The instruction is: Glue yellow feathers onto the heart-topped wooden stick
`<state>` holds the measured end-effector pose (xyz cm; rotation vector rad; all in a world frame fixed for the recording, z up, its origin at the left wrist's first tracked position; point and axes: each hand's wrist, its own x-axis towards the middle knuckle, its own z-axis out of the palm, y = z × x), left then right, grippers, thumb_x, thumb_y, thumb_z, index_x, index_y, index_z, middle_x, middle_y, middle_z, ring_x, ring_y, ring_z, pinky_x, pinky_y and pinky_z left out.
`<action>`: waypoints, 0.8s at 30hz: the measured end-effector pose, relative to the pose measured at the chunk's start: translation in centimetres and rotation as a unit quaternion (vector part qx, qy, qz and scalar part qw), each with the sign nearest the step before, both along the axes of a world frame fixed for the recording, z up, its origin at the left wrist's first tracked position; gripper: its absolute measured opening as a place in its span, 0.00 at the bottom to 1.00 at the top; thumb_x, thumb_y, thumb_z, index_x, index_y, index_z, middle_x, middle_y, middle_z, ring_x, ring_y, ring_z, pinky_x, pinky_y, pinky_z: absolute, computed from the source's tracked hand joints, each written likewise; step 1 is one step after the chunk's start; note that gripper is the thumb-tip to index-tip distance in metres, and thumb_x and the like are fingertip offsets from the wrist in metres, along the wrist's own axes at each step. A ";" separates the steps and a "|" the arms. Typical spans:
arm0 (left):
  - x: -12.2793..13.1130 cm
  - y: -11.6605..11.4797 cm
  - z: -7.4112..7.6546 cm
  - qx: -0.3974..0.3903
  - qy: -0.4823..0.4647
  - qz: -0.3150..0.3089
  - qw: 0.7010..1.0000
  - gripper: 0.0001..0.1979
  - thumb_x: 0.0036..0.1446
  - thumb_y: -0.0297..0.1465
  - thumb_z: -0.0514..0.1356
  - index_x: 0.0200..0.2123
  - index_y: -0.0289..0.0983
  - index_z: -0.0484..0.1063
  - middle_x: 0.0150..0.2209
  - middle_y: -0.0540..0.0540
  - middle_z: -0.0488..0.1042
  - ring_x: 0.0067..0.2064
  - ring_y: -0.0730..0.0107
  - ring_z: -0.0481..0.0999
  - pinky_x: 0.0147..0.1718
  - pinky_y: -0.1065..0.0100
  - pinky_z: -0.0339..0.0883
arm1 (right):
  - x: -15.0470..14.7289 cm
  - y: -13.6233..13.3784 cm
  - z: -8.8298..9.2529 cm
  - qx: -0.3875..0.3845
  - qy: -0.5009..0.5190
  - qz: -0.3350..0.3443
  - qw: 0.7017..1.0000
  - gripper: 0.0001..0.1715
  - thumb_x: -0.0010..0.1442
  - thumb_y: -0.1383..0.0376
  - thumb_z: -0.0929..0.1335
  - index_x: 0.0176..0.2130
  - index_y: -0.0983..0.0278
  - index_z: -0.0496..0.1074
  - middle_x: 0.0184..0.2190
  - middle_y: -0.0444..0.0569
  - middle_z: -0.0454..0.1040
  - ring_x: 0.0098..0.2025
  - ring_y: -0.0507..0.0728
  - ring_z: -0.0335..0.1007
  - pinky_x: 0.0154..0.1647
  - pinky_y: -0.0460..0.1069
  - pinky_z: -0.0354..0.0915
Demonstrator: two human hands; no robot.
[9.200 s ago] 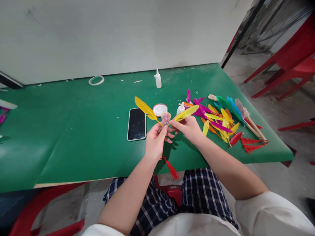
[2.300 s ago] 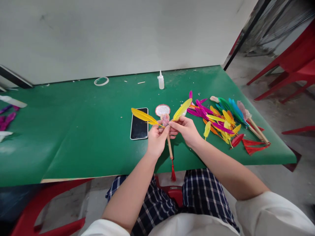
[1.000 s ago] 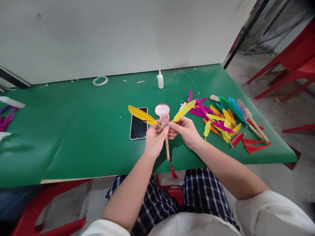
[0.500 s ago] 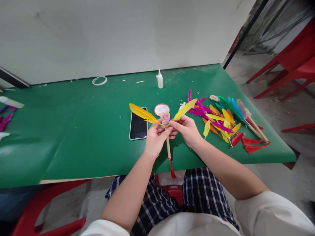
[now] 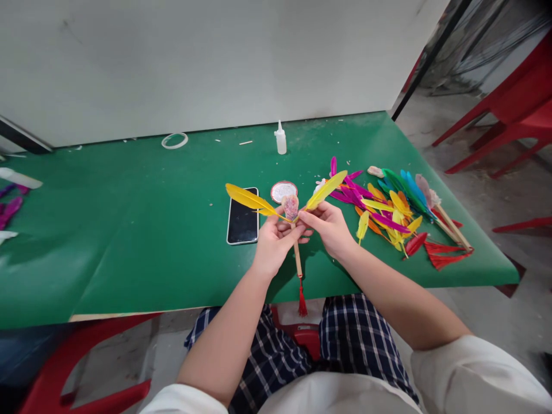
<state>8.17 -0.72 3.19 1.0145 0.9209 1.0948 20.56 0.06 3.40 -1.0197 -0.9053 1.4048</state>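
My left hand (image 5: 276, 241) is closed round a wooden stick (image 5: 298, 261) with a pinkish, rough-looking head (image 5: 290, 206) on top and a red tassel (image 5: 302, 302) hanging from its lower end. An orange-yellow feather (image 5: 248, 198) fans out to the left from the base of that head. My right hand (image 5: 328, 227) pinches the quill end of a yellow feather (image 5: 326, 190) against the right side of the head. The fingertips of both hands nearly meet there and partly hide the join. Just behind the head lies a small round white dish with a red rim (image 5: 283, 191).
A black-screened phone (image 5: 242, 221) lies left of my hands. Loose coloured feathers (image 5: 383, 210) spread at right, beside finished-looking feathered sticks with red tassels (image 5: 451, 227). A white nozzle bottle (image 5: 280, 140) and a tape ring (image 5: 175, 141) stand near the wall. Red chairs (image 5: 509, 121) are beyond.
Both hands stay nearly in place. The stick's lower end and tassel have swung slightly right, and the feather tips have shifted a little.
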 end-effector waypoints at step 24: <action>-1.5 1.1 -0.7 0.032 0.119 0.085 0.989 0.09 0.46 0.32 0.65 0.31 0.33 0.76 0.29 0.47 0.78 0.30 0.70 0.78 0.32 0.71 0.74 | 0.4 0.3 -0.5 0.056 -0.004 -0.068 0.996 0.11 0.47 0.60 0.72 0.32 0.61 0.71 0.29 0.42 0.75 0.32 0.50 0.72 0.30 0.45 0.70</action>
